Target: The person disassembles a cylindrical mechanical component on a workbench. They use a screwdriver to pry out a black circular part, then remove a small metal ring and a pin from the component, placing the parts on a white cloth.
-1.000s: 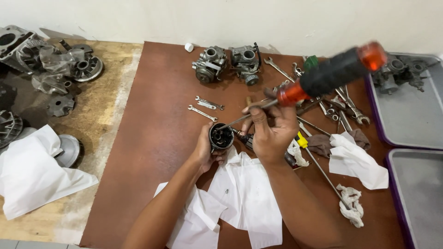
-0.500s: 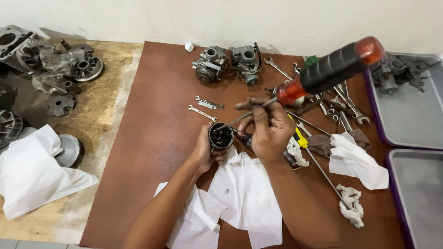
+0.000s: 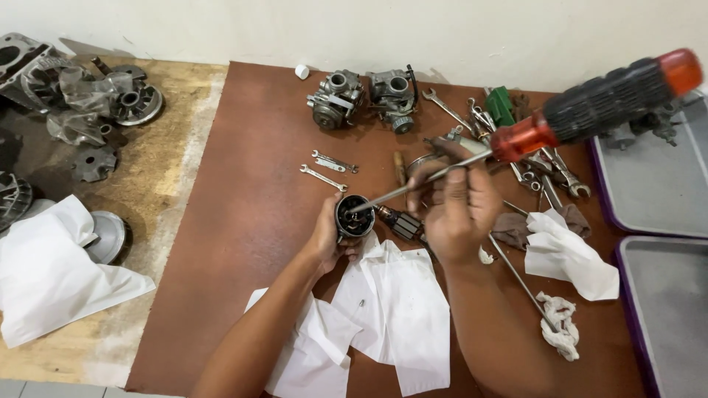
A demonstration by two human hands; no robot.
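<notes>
Screwdriver (image 3: 516,144) tip in round metal cup (image 3: 355,217) — left hand (image 3: 330,239).

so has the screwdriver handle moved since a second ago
Yes. The screwdriver handle has swung up and to the right, toward the grey tray, while its tip stays in the round metal part.

A brown mat (image 3: 251,243) covers the wooden table (image 3: 173,147). On the mat lie two carburetors (image 3: 365,98), small wrenches (image 3: 328,168), white cloths (image 3: 391,313) and grey trays (image 3: 649,191); engine parts (image 3: 81,103) sit on bare wood.
</notes>
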